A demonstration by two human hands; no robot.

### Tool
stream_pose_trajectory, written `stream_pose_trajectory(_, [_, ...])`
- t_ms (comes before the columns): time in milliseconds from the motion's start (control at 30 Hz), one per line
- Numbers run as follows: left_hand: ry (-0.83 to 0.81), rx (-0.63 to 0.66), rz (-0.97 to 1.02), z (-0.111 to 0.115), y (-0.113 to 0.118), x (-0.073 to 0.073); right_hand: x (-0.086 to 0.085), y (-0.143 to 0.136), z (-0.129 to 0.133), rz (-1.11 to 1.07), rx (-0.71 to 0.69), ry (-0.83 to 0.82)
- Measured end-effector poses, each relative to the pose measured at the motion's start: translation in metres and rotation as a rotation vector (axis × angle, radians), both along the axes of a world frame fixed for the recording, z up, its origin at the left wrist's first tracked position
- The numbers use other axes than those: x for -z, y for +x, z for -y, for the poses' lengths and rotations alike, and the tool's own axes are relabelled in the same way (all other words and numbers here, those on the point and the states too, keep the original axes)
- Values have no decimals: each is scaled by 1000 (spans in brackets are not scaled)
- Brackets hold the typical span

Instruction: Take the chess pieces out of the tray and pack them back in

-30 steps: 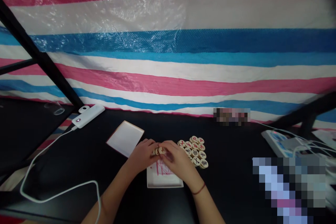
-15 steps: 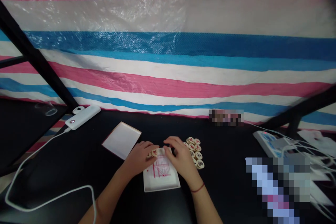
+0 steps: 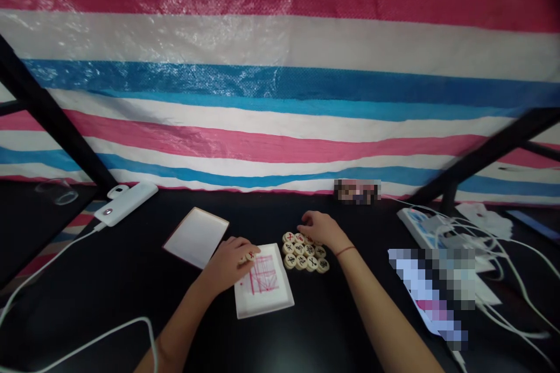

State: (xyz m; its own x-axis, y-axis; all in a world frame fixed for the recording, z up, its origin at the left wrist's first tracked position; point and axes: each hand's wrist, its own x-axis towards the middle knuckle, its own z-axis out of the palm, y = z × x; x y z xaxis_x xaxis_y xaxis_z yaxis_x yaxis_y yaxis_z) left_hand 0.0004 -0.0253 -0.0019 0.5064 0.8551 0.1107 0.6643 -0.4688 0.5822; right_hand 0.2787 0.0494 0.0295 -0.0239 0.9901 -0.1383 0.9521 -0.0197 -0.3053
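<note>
My left hand (image 3: pixel 230 259) has its fingers closed around a couple of round Chinese chess pieces (image 3: pixel 250 256) at the far left corner of a shallow white box (image 3: pixel 265 304). Red lines are drawn on the inside of this box. To its right, rows of cream Chinese chess pieces (image 3: pixel 301 262) with red and black characters stand close together on the black table. Over the back right of these rows, my right hand (image 3: pixel 324 230) is curled with bent fingers at the pieces; its grip is partly hidden. The box lid (image 3: pixel 196 239), white inside, lies behind my left hand.
A white power bank (image 3: pixel 126 205) with a cable lies at the left, near a clear cup (image 3: pixel 65 193). On the right are a power strip (image 3: pixel 411 222), tangled white cables (image 3: pixel 503 262) and a blurred-out phone (image 3: pixel 422 291). A striped sheet (image 3: pixel 271 140) hangs behind, between dark frame bars.
My right hand has moved from the box's far edge to the right, onto the back of the group of pieces. My left hand stays at the box corner. The view has shifted slightly right.
</note>
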Motion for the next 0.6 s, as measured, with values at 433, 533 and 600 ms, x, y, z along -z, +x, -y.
stream_pose_trajectory(433, [-18, 18, -29, 2, -5, -3, -11, -20, 13, -376, -23, 70])
stream_pose_trajectory(533, [-33, -2, -30, 4, -4, -5, -14, -42, 34, -753, -104, -50])
stream_pose_trajectory(600, [-45, -30, -24, 4, -4, -6, -12, -57, 49, -1042, -119, -150])
